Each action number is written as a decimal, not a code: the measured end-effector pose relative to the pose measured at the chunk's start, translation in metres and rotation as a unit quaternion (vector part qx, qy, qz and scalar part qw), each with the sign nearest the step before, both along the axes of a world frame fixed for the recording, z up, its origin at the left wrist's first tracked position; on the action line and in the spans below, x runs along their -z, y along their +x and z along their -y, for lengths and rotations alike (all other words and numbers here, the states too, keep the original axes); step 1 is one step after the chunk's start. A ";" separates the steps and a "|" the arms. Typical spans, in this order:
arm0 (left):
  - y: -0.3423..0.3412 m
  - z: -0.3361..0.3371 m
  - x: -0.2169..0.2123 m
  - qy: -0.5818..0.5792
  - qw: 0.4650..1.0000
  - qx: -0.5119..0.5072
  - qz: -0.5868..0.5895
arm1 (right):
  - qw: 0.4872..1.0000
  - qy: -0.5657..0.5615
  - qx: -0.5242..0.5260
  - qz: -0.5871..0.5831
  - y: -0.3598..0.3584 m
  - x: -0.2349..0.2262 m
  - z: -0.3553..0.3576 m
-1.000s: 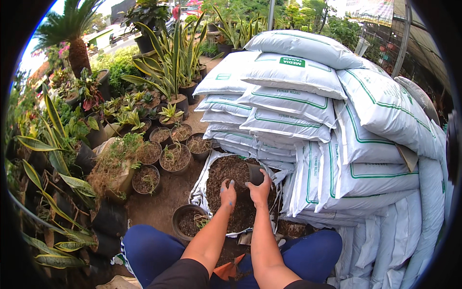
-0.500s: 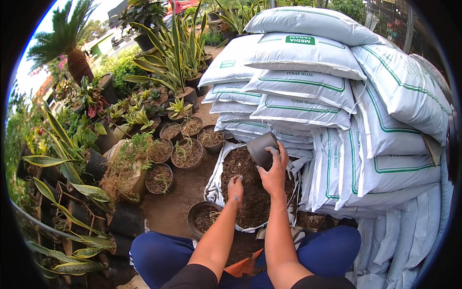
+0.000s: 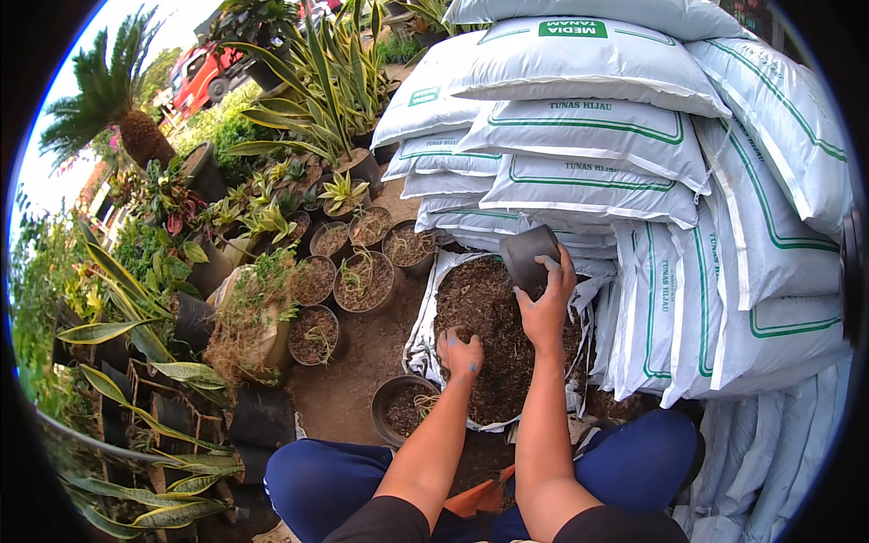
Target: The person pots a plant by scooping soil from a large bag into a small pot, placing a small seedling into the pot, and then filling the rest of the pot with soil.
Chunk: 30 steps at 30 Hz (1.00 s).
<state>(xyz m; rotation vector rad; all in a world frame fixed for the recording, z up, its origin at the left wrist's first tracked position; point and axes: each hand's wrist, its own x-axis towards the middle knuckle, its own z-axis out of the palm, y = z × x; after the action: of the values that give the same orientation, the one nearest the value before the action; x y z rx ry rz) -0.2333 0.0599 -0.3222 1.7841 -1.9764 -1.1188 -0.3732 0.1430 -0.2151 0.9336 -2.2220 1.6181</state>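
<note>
My right hand is closed around a small black plant pot, which is tilted over the far side of an opened white sack. Dark, crumbly potting soil fills the sack. My left hand is at the soil's surface near the sack's left side, its thumb apart from the fingers. The fingertips are partly hidden, and I see nothing held in them. Near my left forearm a black pot with soil and a pale, stringy plant stands on the ground.
Several soil-filled pots with thin plants stand to the left on brown ground. Beyond them are dense potted plants, including tall snake plants. Stacked white sacks rise close on the right. My knees flank the work area.
The view has shifted, so the surroundings sit differently. My left thumb has spread from the fingers at the soil. The pot stays tilted in my right hand.
</note>
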 end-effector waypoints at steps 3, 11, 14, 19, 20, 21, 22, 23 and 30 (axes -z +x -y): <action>0.004 0.004 0.011 0.023 1.000 -0.003 0.006 | 0.996 0.043 0.047 0.057 -0.013 0.036 0.000; 0.007 0.007 0.026 0.024 0.997 0.010 -0.077 | 0.958 0.200 0.124 0.166 -0.004 0.107 0.013; 0.008 0.008 0.016 0.071 0.987 -0.009 -0.142 | 0.949 0.231 0.130 0.171 0.015 0.109 0.020; 0.018 0.023 0.022 0.137 0.980 0.008 -0.144 | 0.946 0.257 0.098 0.172 0.030 0.109 0.008; 0.021 0.026 0.027 0.122 0.980 -0.017 -0.156 | 0.941 0.255 0.083 0.205 0.031 0.109 0.007; 0.020 0.024 0.026 0.157 0.973 -0.025 -0.169 | 0.933 0.259 0.075 0.240 0.031 0.107 0.002; 0.018 0.026 0.022 0.188 0.964 -0.031 -0.183 | 0.925 0.257 0.068 0.273 0.029 0.107 -0.005; 0.017 0.024 0.019 0.204 0.960 -0.033 -0.188 | 0.933 0.247 0.046 0.259 0.027 0.109 -0.015; 0.011 -0.010 0.013 0.276 0.922 -0.015 -0.270 | 0.956 0.163 -0.033 0.243 0.022 0.121 -0.060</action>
<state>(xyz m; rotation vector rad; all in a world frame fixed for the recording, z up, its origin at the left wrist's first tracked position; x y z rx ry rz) -0.2224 0.0695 -0.3348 1.4654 -1.3793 -2.0434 -0.3510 0.2031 -0.3361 0.7430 -2.8874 1.6840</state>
